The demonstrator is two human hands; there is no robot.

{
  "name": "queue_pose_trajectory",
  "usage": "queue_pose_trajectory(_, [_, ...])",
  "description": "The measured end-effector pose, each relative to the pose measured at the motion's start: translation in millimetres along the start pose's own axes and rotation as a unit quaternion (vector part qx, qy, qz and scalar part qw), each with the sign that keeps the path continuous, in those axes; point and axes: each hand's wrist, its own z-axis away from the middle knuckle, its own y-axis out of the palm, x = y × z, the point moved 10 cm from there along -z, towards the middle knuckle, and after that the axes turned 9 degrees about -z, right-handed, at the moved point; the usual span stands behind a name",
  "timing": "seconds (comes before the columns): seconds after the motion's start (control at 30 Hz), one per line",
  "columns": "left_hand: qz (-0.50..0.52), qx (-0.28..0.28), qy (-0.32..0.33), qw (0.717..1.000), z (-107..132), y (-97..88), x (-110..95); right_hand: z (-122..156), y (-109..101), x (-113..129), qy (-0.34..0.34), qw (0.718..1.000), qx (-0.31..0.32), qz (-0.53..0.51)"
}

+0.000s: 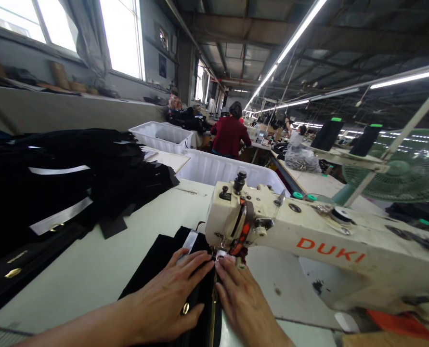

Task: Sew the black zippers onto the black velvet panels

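Observation:
A black fabric piece (pixel 149 265) lies on the pale table under the head of a sewing machine (pixel 272 236) lettered DUKI. My left hand (pixel 173 291) rests flat on it, fingers stretched towards the needle area. On the other side of a gold zipper (pixel 213 318), my right hand (pixel 241 294) lies with its fingertips on the work close to the presser foot. Below my left hand shows a small gold metal fitting (pixel 185 308). A whitish strip (pixel 189 241) sits on the fabric beyond my left fingers. The needle point is hidden.
A heap of black fabric pieces (pixel 66 168) with white strips covers the table's left side. White plastic bins (pixel 228 168) stand behind the machine. Black thread cones (pixel 328 134) and a green fan (pixel 398 166) are at right. A person in dark red (pixel 230 132) sits ahead.

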Motion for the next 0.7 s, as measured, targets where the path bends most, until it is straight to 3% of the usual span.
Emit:
queue_pose_trajectory(0.2, [-0.008,-0.012,0.011,1.0,-6.0,0.9,3.0,-2.8,3.6,-1.9,0.004,1.0,0.02,-0.02])
queue_pose_trajectory(0.3, [-0.017,0.025,0.015,0.999,-2.3,-1.0,-0.3,-5.8,-2.7,-2.5,0.021,0.998,0.024,-0.048])
queue_pose_trajectory(0.4, [-0.012,0.071,0.022,0.997,19.7,-3.8,-20.8,5.0,-21.4,7.7,0.048,0.995,0.025,-0.08])
queue_pose_trajectory(0.5, [-0.017,0.07,0.035,0.997,53.2,-6.1,-54.2,36.9,-37.9,33.8,0.074,0.99,0.042,-0.112])
queue_pose_trajectory(0.57, [-0.032,0.038,0.043,0.998,72.8,-5.9,-70.7,61.6,-38.0,64.4,0.046,0.989,0.064,-0.124])
queue_pose_trajectory(0.63, [-0.019,0.016,0.051,0.998,85.3,-2.4,-75.8,81.6,-31.8,92.4,0.006,0.991,0.069,-0.114])
queue_pose_trajectory(0.7, [0.045,0.006,0.025,0.999,88.3,-2.7,-63.9,91.9,-24.9,102.2,0.01,0.992,0.05,-0.119])
